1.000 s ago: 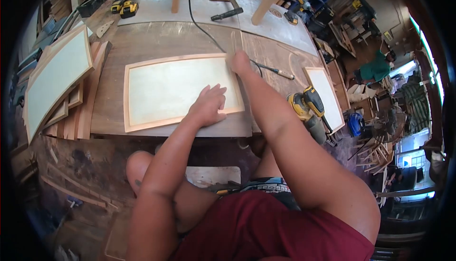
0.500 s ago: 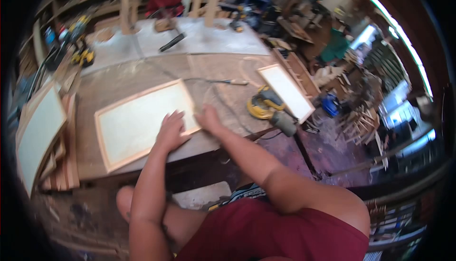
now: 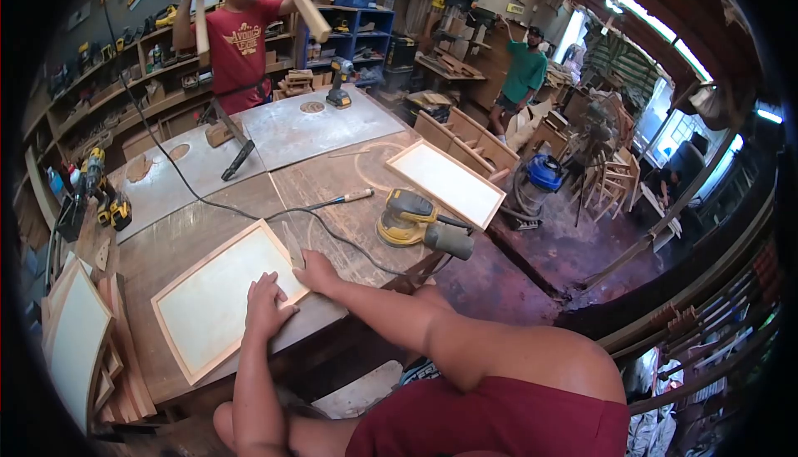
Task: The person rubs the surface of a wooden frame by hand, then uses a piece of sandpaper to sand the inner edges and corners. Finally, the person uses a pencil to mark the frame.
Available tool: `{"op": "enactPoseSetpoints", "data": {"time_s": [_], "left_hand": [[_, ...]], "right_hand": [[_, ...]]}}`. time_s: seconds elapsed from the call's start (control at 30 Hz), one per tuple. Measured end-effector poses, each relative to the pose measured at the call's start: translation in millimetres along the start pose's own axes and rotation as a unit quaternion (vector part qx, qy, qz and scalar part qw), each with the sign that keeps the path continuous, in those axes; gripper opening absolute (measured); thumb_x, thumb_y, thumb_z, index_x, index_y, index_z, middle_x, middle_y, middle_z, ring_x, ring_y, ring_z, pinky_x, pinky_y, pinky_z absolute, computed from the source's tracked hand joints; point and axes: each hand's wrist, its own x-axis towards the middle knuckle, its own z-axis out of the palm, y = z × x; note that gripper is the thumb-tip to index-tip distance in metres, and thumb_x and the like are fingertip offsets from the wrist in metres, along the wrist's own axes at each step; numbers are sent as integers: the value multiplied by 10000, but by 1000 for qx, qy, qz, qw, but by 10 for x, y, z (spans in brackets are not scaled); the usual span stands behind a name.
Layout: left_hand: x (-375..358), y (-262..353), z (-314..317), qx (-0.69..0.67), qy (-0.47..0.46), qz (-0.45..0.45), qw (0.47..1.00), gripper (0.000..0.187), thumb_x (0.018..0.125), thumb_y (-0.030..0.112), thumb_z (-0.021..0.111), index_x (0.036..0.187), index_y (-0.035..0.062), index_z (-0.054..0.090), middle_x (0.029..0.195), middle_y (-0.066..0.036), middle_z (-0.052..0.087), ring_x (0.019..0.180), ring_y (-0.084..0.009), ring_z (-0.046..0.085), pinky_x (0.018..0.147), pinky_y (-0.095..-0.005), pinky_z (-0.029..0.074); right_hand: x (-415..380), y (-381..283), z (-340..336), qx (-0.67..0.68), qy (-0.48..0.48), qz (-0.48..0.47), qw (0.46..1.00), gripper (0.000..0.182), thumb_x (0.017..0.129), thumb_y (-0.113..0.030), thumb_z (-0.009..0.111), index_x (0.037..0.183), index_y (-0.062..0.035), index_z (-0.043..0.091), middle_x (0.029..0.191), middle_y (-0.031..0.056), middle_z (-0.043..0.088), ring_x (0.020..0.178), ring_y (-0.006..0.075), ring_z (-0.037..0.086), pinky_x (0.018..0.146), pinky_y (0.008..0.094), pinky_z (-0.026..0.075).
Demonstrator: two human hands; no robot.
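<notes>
A framed panel (image 3: 208, 291), white with a light wood border, lies flat on the workbench in front of me. My left hand (image 3: 266, 309) rests on its white face near the near right side, fingers spread. At the panel's right border is my right hand (image 3: 317, 272), its fingers closed around a thin, pale flat piece (image 3: 293, 247) that points up and away from me. What exactly this piece is I cannot make out.
An orbital sander (image 3: 406, 217) and a second framed panel (image 3: 449, 181) are to the right. A black cable (image 3: 241, 210) crosses the workbench (image 3: 324, 245). More panels (image 3: 75, 332) lean at left. Across the bench a person (image 3: 239, 49) holds up wooden pieces; another person (image 3: 524, 70) stands farther back.
My view has tilted upward, bringing both people into sight. The wooden uprights across the bench are now raised in that person's hands. My hands stay at the panel's right side.
</notes>
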Motion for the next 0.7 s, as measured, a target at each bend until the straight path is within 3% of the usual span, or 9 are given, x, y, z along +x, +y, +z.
{"op": "enactPoseSetpoints", "data": {"time_s": [0.4, 0.5, 0.7], "left_hand": [[-30, -41, -28, 0, -10, 9, 1000, 329, 720, 248, 845, 938, 114, 640, 1482, -199, 480, 1446, -375, 347, 1207, -504, 204], [-27, -56, -28, -3, -31, 22, 999, 357, 745, 260, 826, 1084, 196, 735, 1492, -178, 477, 1455, -376, 332, 1207, -524, 191], [-33, -98, -9, -22, -31, 21, 999, 319, 740, 238, 832, 1051, 211, 767, 1490, -174, 482, 1455, -373, 337, 1211, -521, 176]], "right_hand": [[-189, 52, 87, 69, 73, -41, 994, 334, 824, -215, 715, 1082, -21, 630, 973, 217, 652, 898, 390, 641, 777, 448, 507], [-184, 53, 87, 76, 75, -51, 993, 275, 834, -202, 707, 1026, -23, 628, 929, 192, 633, 847, 369, 626, 736, 441, 494], [-201, 114, 131, 83, 113, -84, 987, 235, 849, -201, 700, 929, -4, 599, 850, 180, 585, 786, 367, 584, 694, 444, 465]]}}
